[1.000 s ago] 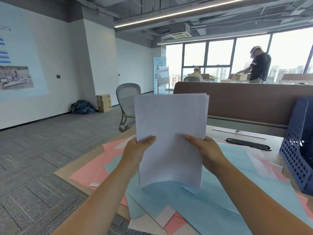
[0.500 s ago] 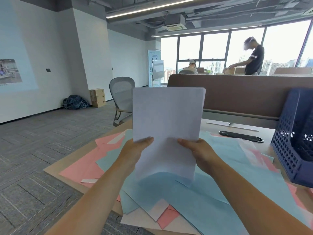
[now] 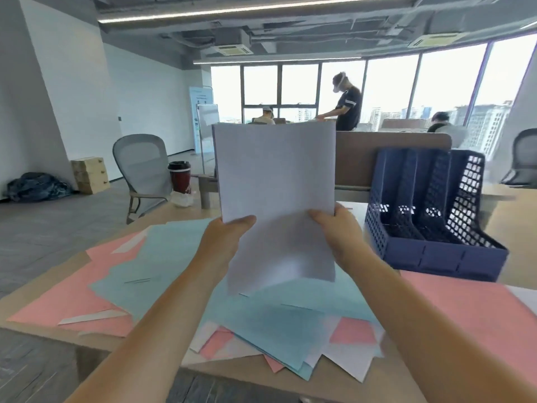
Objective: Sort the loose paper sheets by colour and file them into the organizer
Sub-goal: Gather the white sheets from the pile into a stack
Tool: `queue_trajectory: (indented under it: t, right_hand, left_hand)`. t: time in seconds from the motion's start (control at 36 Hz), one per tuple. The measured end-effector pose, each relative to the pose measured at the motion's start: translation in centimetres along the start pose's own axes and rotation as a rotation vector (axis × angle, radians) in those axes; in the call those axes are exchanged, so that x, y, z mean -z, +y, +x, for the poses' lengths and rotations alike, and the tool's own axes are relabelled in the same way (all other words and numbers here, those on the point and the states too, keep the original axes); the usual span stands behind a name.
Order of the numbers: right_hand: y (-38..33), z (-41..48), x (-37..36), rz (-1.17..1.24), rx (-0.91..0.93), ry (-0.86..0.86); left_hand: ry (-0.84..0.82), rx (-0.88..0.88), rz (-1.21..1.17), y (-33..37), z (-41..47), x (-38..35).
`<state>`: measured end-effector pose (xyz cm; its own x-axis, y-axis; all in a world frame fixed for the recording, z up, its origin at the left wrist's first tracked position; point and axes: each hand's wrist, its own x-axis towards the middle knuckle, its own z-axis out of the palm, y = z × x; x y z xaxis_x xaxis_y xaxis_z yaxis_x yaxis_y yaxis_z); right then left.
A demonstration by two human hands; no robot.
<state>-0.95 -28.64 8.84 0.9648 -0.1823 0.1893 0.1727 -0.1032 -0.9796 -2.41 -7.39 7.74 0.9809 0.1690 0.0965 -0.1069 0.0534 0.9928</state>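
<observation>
The white sheets (image 3: 276, 184) I hold up mid-frame hide the centre of the desk divider (image 3: 392, 158). They also hide the fingers of my left hand (image 3: 225, 242) and right hand (image 3: 338, 234); only the thumbs show on the front. I cannot tell how many sheets are in the bundle. At lower centre the blue sheets (image 3: 261, 321) cover pink and white ones, of which only corners show. At right, the organizer (image 3: 430, 254) has dark slots whose contents I cannot make out, and its right side is smeared. The pink sheet (image 3: 465, 309) at lower right runs off the frame's edge, and my forearms (image 3: 162, 330) run off the bottom. The print on the banner (image 3: 201, 112) is too small to read.
</observation>
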Motion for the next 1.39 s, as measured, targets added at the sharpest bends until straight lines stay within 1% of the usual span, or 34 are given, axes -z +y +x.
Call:
queue_trajectory:
  t: [0.14, 0.25, 0.39, 0.44, 0.56, 0.64, 0.75, 0.92, 0.97, 1.03, 1.17, 1.31, 1.39]
  right_hand:
    - [-2.2, -3.3, 8.5, -0.127, 0.116, 0.182]
    - [-2.4, -5.3, 15.6, -0.229, 0.144, 0.329]
    - [-1.7, -7.1, 25.2, -0.312, 0.038, 0.495]
    - [-1.3, -8.0, 29.0, -0.340, -0.003, 0.537]
    - [-0.7, -10.1, 35.2, -0.374, -0.085, 0.574]
    - [0.0, -11.5, 39.4, -0.410, -0.149, 0.589]
    - [1.7, -12.6, 45.0, -0.504, -0.196, 0.671]
    - [3.9, -13.7, 50.6, -0.657, -0.233, 0.688]
    - [5.0, -13.7, 52.0, -0.669, -0.245, 0.682]
    - [5.9, -13.8, 53.2, -0.675, -0.278, 0.667]
    - [7.7, -13.4, 55.0, -0.722, -0.354, 0.613]
    - [8.6, -12.7, 55.1, -0.748, -0.404, 0.566]
    - [9.4, -12.3, 55.1, -0.746, -0.422, 0.546]
  left_hand:
    - [-0.099, -0.011, -0.021, 0.9, -2.5, -7.8]
    - [-0.247, 0.006, -0.038, 0.7, -5.3, -14.6]
    - [-0.446, 0.027, -0.002, -0.2, -8.8, -22.7]
    - [-0.510, 0.003, 0.040, -0.2, -10.2, -25.8]
    - [-0.553, -0.052, 0.097, -0.6, -11.8, -31.1]
    - [-0.644, -0.073, 0.185, -1.3, -13.2, -35.1]
    - [-0.730, -0.032, 0.224, -2.7, -15.2, -41.0]
    - [-0.728, 0.056, 0.280, -5.9, -17.3, -47.2]
    - [-0.712, 0.061, 0.314, -7.2, -17.5, -48.7]
    - [-0.699, 0.029, 0.359, -7.8, -17.9, -49.8]
    - [-0.673, -0.026, 0.443, -7.7, -18.7, -50.7]
    - [-0.646, -0.019, 0.430, -8.6, -18.2, -51.1]
    - [-0.657, -0.004, 0.416, -9.1, -18.0, -51.1]
